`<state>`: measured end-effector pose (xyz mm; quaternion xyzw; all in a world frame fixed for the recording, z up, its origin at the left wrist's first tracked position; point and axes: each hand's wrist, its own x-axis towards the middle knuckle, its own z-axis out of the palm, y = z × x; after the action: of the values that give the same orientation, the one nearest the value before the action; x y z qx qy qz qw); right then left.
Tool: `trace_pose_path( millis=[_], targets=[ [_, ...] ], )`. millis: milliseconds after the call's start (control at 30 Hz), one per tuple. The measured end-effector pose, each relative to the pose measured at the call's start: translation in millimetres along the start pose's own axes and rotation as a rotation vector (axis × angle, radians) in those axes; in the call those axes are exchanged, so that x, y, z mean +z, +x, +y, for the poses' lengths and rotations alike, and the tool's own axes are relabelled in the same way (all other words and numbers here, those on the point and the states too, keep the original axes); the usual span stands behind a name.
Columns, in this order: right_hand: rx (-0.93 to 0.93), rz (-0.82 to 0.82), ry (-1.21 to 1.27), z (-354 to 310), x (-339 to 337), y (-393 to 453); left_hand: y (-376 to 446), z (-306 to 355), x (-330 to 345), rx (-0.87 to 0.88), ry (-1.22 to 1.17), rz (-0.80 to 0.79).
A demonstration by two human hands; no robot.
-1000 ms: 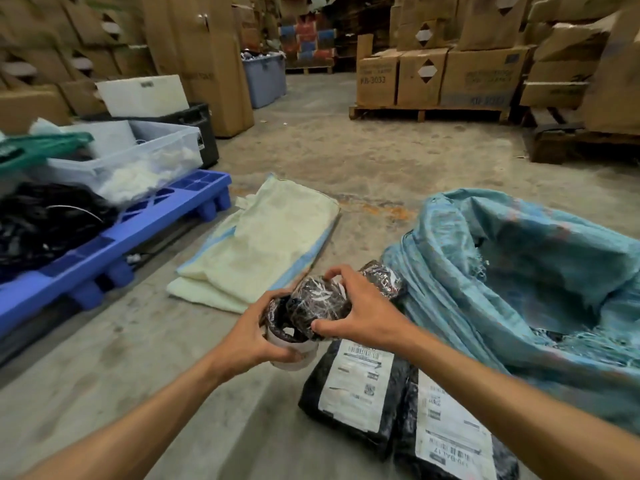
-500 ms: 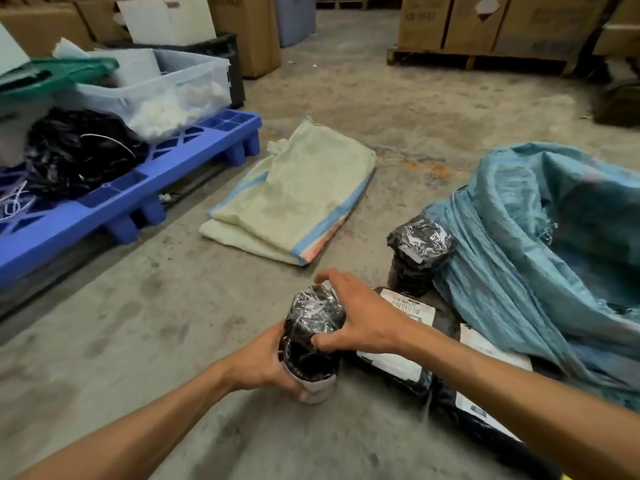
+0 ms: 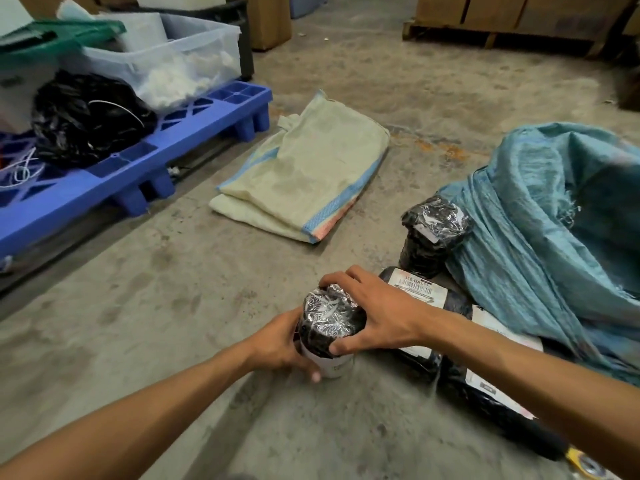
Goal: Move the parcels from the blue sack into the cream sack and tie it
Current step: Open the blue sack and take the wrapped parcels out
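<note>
Between both sets of fingers a black-wrapped cylindrical parcel (image 3: 329, 325) stands upright on the floor, left hand (image 3: 282, 342) and right hand (image 3: 375, 311) curled around it, the folded cream sack (image 3: 304, 171) lying ahead, beyond the fingertips.

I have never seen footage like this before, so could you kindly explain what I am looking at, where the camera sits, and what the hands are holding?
There is no machine here: a person wears a camera on the head, so the single view looks down past both bare arms onto a concrete floor. The left hand and right hand together grip an upright black-wrapped parcel. Flat labelled parcels lie to the right, and another black bundle stands against the crumpled blue sack. The cream sack lies folded flat further away. On the left, a blue pallet carries tubs and a black bag.
</note>
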<state>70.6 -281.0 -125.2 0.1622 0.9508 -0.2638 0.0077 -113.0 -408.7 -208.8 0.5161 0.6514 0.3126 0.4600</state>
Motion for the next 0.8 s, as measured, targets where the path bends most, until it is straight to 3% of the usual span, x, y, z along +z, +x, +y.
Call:
trace_pose_path(
  millis=[267, 433, 633, 800],
  targets=[
    [0.006, -0.056, 0.05, 4, -6, -5, 6, 7, -35, 0.01, 0.254, -0.115],
    [0.046, 0.036, 0.136, 10, -17, -10, 28, 34, -55, 0.047, 0.36, 0.08],
    [0.081, 0.351, 0.129, 29, -55, -22, 67, 116, -56, 0.238, 0.306, 0.246],
    [0.173, 0.748, 0.137, 64, -96, -50, 108, 183, -13, 0.392, 0.355, 0.117]
  ],
)
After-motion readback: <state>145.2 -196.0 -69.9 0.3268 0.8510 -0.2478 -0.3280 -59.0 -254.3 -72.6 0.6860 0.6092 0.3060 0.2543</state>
